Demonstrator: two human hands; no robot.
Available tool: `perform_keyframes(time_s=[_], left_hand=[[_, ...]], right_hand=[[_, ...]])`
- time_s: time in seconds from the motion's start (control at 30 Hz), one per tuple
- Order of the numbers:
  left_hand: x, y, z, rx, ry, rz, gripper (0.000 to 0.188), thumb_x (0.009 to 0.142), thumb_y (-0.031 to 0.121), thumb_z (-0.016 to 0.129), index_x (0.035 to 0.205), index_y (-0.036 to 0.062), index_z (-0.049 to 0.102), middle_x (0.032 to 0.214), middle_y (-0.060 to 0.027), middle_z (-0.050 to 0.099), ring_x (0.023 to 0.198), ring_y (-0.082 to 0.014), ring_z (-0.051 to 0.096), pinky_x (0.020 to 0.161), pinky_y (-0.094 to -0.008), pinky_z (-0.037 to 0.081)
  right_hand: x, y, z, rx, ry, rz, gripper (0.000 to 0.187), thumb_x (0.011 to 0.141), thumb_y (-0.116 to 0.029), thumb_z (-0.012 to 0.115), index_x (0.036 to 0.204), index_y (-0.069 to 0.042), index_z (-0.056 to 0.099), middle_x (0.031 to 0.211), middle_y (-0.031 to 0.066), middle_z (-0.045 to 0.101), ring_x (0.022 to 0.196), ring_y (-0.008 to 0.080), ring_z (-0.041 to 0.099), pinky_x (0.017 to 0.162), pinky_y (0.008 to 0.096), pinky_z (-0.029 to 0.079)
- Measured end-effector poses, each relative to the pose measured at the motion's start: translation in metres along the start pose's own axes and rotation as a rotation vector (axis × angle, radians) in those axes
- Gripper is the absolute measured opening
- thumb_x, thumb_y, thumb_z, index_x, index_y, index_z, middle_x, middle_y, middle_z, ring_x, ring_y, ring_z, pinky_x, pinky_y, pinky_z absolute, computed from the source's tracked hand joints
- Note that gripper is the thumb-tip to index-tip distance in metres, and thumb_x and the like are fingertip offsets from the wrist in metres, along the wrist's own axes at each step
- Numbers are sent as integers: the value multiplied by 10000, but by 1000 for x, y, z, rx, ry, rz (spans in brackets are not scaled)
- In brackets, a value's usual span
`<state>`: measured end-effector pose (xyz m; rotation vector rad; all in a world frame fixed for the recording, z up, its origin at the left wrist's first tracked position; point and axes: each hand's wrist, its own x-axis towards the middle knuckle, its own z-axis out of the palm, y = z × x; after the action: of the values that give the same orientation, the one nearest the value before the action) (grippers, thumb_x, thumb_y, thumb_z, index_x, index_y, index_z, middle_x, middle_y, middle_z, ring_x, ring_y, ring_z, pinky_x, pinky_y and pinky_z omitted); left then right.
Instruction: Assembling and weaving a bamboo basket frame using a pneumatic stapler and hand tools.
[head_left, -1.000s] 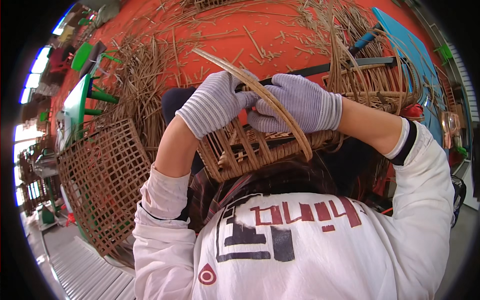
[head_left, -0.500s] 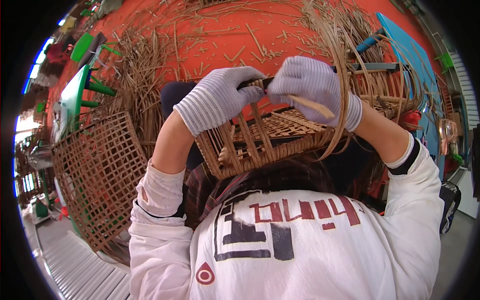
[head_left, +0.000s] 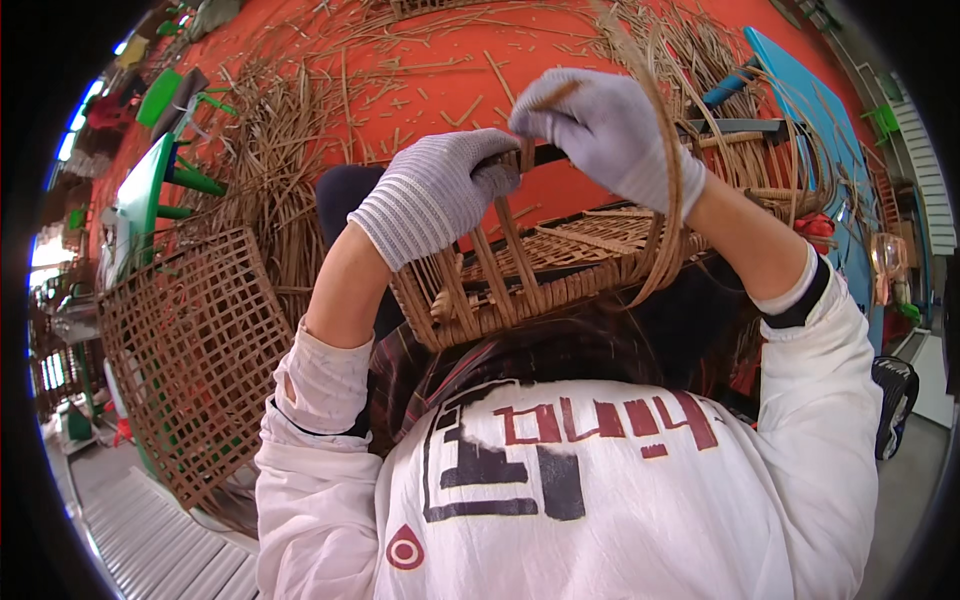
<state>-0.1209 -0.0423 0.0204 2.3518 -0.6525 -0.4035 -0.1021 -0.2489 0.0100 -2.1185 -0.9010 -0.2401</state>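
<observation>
Currently the left hand, in a pale striped knit glove, has its fingers pinched around the upper edge of an open-sided basket, which lies across the lap just below and to the right of those fingers. Upright woven strips run from directly beneath the left fingers down to the basket's thickly wrapped lower edge, nearer the body. The right hand, gloved alike, is raised a little higher, apart from the left one, its fingers curled on a brown cane strip, a short length of which shows across them. A long cane loop bows past the right wrist and comes down to the basket's side, right of and below the right fingers; whether it is the same piece as the gripped one I cannot tell. Well to the left of and below the left fingers stands a brown lattice panel, with a heap of loose strips between it and the far floor. Beyond both sets of fingers, cut scraps litter the red floor. To their right sit another basket and a blue desk.
</observation>
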Motion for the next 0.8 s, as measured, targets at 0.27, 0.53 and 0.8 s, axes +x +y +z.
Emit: perform_keyframes(time_s=[0.27,0.53,0.8], left_hand=[[-6,4,10,105,260,2,304,814,135,719,1081,7,650,951,-152,693,845,-272,684,782,-342,533],[-2,4,29,126,523,286,338,726,57,759,1049,12,669,971,-134,671,813,-287,676,766,-326,536],[16,-1,12,-7,228,-31,265,849,92,681,1100,9,674,941,-159,713,866,-199,691,801,-316,532]], right_hand=[[31,17,12,-342,-388,415,354,943,-401,569,1046,-89,699,874,128,703,836,274,679,755,358,533],[54,24,12,-135,-608,711,441,927,-476,540,910,-59,684,684,85,637,661,178,646,665,353,534],[24,25,-1,-312,-162,262,230,923,-270,584,962,-56,662,785,138,629,760,267,620,710,344,495]])
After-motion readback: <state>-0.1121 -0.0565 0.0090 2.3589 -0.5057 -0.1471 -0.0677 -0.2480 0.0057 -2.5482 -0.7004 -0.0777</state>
